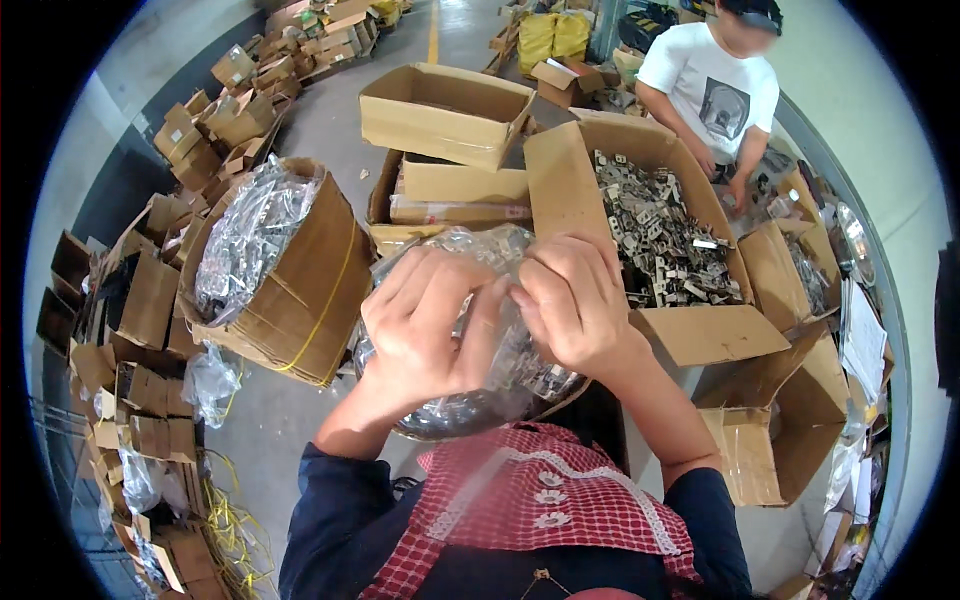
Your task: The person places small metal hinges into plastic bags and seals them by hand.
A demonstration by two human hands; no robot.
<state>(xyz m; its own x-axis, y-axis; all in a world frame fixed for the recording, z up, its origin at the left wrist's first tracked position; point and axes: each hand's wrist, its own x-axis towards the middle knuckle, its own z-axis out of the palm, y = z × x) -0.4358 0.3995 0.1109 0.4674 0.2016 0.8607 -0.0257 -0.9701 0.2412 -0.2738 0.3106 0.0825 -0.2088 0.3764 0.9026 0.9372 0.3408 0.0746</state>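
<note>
Grey floor (275, 430), bxs (310, 285) both sides; parts bx (710, 335) crowding R; hands (425, 318) clamped on plastic bag (512, 358)

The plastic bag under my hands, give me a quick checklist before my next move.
1. Left hand gripping the plastic bag: ok, fingers curled closed on it.
2. Right hand gripping too: ok, also curled closed, close beside the left.
3. Bag's mouth open: cannot tell, hands cover much of it.
4. Co-worker clear of your hands: ok, standing beyond the box of metal parts.
5. Yellow strapping tidied: not ok, lying tangled at left.
</note>
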